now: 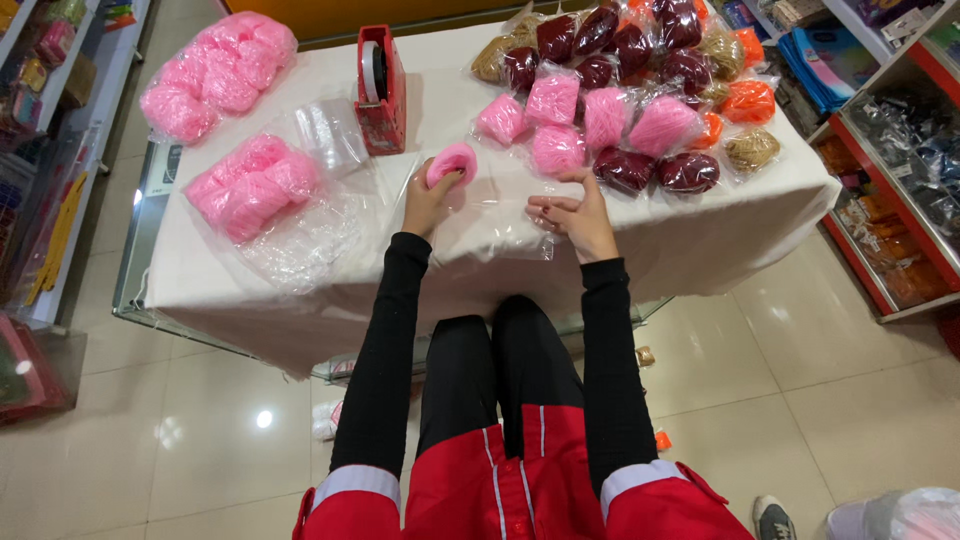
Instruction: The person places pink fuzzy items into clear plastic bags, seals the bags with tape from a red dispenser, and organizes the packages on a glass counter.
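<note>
**Pink yarn ball in hand over a clear bag**

While the head camera looks down over black sleeves, the left hand has its grip closed round a small round ball of bright pink yarn, held just above the white cloth-covered tabletop. The right hand lies palm down with loosely spread fingers, pressing on a flat clear plastic bag that lies between the two hands; its grip holds nothing that can be lifted, only pins the film.

To the left sit two clear bags stuffed with pink yarn balls, one near and one farther off, with loose empty plastic sleeves beside them. A red desktop tape dispenser stands upright just beyond the held ball. On the right, a heap of single-wrapped yarn balls in pink, maroon, orange and tan covers the far corner.

Judging from this, the step in hand is bagging the single ball: the yarn is poised at the bag's left end. The move that follows would seem to call for the right fingers to part the film's mouth while the left slides the ball inside.
</note>
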